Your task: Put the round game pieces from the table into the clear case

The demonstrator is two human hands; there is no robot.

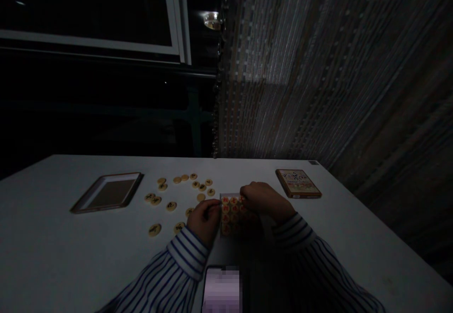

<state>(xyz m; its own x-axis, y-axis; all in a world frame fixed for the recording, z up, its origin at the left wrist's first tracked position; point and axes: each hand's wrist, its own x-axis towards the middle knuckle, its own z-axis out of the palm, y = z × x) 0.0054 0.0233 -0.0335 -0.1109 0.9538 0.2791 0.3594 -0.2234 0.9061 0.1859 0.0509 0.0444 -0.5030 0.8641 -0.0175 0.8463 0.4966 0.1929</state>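
Observation:
A small light-edged tray (229,194) lies at the middle of the white table, filled with rows of Chinese chess pieces (225,218) that bear red characters. My left hand (204,219) is closed, its fingertips pinched at the tray's left edge. Over the upper right of the tray, my right hand (265,200) has its fingers curled down onto the red pieces; whether it holds one is hidden. Left of the tray, several black-marked chess pieces (171,206) are scattered, a few of them face down. Shadow darkens the tray's lower right.
An open shallow box part (136,191) stands at the left, and a decorated flat box (299,184) at the right. Near the front edge lies a phone (222,289) with its screen blurred out. A beaded curtain (283,91) hangs behind the white table (88,251). The light is dim.

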